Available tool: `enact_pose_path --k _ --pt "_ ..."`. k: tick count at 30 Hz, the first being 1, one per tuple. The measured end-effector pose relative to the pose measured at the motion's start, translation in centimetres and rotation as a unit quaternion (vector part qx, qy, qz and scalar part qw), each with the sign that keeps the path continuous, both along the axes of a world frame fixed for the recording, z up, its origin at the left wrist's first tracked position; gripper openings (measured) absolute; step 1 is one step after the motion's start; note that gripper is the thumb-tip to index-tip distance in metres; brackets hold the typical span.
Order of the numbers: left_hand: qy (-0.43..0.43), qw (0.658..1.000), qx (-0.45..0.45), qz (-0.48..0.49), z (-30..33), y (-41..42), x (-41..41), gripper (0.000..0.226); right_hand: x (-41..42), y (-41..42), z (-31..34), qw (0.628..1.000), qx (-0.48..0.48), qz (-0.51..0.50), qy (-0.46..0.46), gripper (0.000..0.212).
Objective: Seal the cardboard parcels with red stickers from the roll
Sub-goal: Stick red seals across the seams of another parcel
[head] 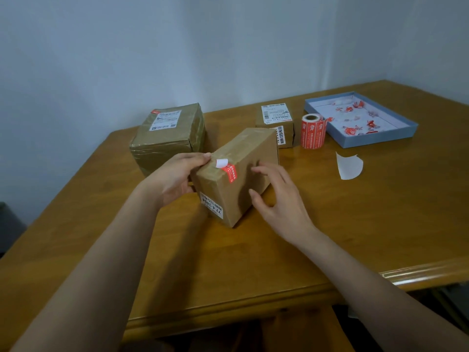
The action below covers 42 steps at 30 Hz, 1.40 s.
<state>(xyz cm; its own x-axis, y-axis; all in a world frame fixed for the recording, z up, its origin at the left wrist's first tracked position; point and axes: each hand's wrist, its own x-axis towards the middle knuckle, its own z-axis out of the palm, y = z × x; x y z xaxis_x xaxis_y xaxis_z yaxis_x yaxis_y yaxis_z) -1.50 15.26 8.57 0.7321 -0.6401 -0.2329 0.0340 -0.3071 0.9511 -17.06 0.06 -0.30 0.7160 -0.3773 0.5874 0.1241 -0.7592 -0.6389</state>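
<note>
- Near parcel [236, 174] at the middle of the worktop [253, 250], turned at an angle, taped along the top, white label on the near end.
- Red sticker [229, 172] stuck across the top near edge of that parcel, its white end (curled up, not flat) at the left.
- Left hand [177, 174] gripping the parcel's left side, thumb tip on the top edge just beside the sticker's white end.
- Right hand [274, 194] released, fingers spread and loosely bent, at the parcel's right face; contact cannot be told.
- Sticker roll [312, 132] upright to the right of the far small parcel [276, 124], just beside the blue tray [380, 141].
- Tray holding crumpled red and white scraps.
- Large taped parcel [168, 135] at the back left, with a white label and a red sticker on top.
- Loose white backing paper [349, 165] lying right of the near parcel, apart from it.
</note>
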Motion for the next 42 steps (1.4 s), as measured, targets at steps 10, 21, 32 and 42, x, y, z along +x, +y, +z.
enact_pose_path --k 10,21,32,42 --pt "0.01 0.989 -0.133 0.059 -2.1 -0.9 -2.4 0.031 0.6 3.3 0.0 0.983 0.021 -0.054 -0.177 0.019" --pt "-0.002 0.992 -0.124 0.018 -3.3 -1.0 -2.8 0.046 1.3 3.4 -0.1 0.976 -0.009 -0.082 -0.201 0.019" --pt "-0.001 0.993 -0.12 0.011 -3.4 -0.9 -2.4 0.046 1.6 3.4 -0.3 0.974 -0.023 -0.084 -0.211 0.019" --pt "-0.004 0.993 -0.114 0.006 -3.3 -0.9 -2.1 0.034 1.7 3.8 -0.1 0.969 -0.058 -0.1 -0.217 0.016"
